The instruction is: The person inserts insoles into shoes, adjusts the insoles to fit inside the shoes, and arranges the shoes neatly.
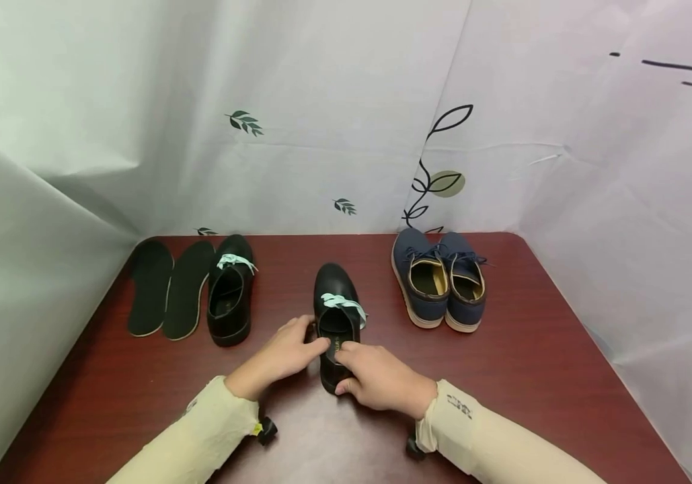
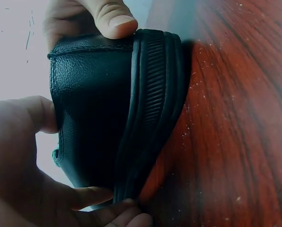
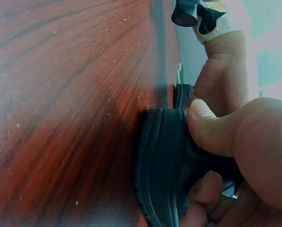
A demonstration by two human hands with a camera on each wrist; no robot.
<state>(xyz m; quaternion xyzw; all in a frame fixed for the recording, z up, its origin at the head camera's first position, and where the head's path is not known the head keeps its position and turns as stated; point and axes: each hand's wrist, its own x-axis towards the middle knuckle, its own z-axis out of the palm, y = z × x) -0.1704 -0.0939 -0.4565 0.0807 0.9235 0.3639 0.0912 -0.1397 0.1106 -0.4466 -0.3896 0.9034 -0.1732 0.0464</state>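
A black leather shoe (image 1: 336, 310) with pale green laces stands at the middle of the dark red table (image 1: 539, 376), toe pointing away. My left hand (image 1: 296, 347) grips its left side near the collar. From the other side, my right hand (image 1: 362, 368) holds the heel end, fingers over the opening and thumb against the heel. The left wrist view is filled by the heel and ribbed sole (image 2: 150, 113), with my left hand (image 2: 22, 161) wrapped beside it. In the right wrist view my right thumb (image 3: 212, 130) presses on the sole edge (image 3: 162, 165).
A second black shoe (image 1: 231, 293) stands at the back left, with two dark insoles (image 1: 167, 289) lying flat beside it. A pair of navy shoes (image 1: 440, 279) sits at the back right. White sheeting (image 1: 346, 114) walls in the table on three sides.
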